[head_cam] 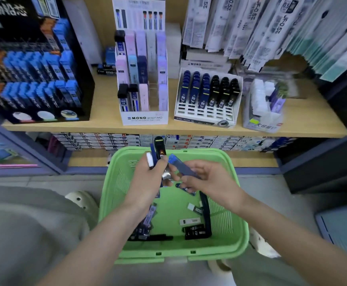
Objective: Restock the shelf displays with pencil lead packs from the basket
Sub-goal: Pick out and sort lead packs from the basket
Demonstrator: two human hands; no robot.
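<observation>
Above the green basket (pixel 238 230), my left hand (pixel 149 178) grips a bunch of lead packs (pixel 159 149) fanned upward: a black one, a dark blue one and a white-capped one. My right hand (pixel 205 178) pinches a single blue lead pack (pixel 181 167) right beside them. Several more packs (pixel 195 230) lie loose on the basket floor. On the wooden shelf (pixel 106 112) stand a white MONO graph display (pixel 144 118) with pastel packs and some vacant slots, and a white tiered display (pixel 205 118) of blue and black packs.
A black display (pixel 36 79) of blue packs fills the shelf's left. A clear tub (pixel 261 112) of small items stands at the right. Hanging refill packets (pixel 271 27) crowd the upper right. Stacked boxes (pixel 127 141) line the lower shelf behind the basket. My knees flank the basket.
</observation>
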